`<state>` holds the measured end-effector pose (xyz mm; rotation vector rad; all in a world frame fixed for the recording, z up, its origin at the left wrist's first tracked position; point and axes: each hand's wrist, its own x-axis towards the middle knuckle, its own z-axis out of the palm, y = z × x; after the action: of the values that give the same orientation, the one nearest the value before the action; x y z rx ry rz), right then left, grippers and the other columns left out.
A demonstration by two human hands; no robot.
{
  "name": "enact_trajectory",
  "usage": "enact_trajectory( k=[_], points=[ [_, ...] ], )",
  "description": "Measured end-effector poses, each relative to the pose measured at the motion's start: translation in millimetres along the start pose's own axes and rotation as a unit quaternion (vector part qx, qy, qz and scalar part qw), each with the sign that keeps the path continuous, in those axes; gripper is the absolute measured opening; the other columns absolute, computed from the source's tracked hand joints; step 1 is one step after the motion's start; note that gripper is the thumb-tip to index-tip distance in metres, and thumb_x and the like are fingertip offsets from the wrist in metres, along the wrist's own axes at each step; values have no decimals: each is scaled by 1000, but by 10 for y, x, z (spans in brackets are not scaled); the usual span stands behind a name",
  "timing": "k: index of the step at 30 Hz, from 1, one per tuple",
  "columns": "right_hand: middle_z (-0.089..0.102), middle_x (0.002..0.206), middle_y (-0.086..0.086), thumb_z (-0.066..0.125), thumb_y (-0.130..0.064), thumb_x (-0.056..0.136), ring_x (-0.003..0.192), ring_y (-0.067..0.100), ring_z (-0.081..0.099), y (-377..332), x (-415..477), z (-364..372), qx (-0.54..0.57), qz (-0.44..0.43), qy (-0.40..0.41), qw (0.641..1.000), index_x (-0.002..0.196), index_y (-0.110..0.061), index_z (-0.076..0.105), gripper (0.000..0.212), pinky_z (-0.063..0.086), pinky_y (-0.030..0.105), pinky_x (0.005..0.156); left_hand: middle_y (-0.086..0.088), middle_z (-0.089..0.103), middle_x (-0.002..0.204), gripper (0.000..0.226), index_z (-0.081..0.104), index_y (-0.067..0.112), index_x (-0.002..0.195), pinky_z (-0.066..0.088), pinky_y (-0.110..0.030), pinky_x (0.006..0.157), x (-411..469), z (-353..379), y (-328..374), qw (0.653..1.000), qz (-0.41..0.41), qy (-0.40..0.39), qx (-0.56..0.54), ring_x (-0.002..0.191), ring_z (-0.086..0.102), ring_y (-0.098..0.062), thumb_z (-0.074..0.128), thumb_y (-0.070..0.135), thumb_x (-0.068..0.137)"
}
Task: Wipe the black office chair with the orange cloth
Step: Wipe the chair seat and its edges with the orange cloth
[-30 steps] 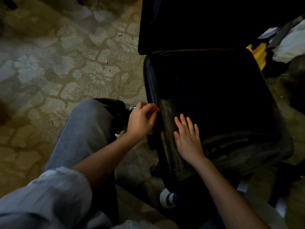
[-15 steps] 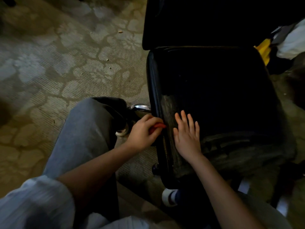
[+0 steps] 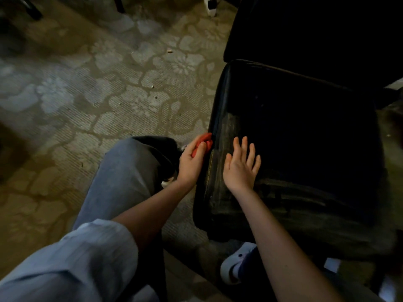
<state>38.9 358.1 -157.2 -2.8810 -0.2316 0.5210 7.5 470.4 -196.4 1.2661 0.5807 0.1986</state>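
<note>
The orange cloth (image 3: 204, 142), bunched small, sits in the left hand (image 3: 192, 163) pressed to the black office chair (image 3: 294, 136) seat's left edge (dusty-streaked); the right hand (image 3: 241, 168) rests flat, fingers spread

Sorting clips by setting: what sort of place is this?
Likely an indoor room, a home or an office; I cannot tell which. A floral-patterned carpet covers the floor, a dusty black office chair stands on it, and small bits of litter lie on the carpet.
</note>
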Motion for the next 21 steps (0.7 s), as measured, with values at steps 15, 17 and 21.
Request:
enact_trajectory(
  k=[15,17,21],
  points=[
    [-10,159,-1,19,-32,103,145,20,-11,-113,87,9,10,15,25,1000,151,-23,1,52,-8,40,115,4,65,118,24,65,33,114,43,-42,104,-332,-162,-72,996,27,40,74,114,58,-11,50,31,95],
    [-10,159,-1,19,-32,103,145,19,-11,-115,97,7,12,18,26,999,151,-23,1,52,-8,40,115,2,64,119,25,62,23,119,43,-35,103,-226,-116,-8,995,28,41,90,113,57,-9,46,21,99],
    [-8,159,0,19,-31,103,146,20,-10,-147,82,26,4,17,39,999,152,-22,3,52,-8,41,115,0,64,119,30,62,20,121,44,-36,103,-358,-153,-103,995,27,27,92,115,57,-16,46,28,97]
  ],
)
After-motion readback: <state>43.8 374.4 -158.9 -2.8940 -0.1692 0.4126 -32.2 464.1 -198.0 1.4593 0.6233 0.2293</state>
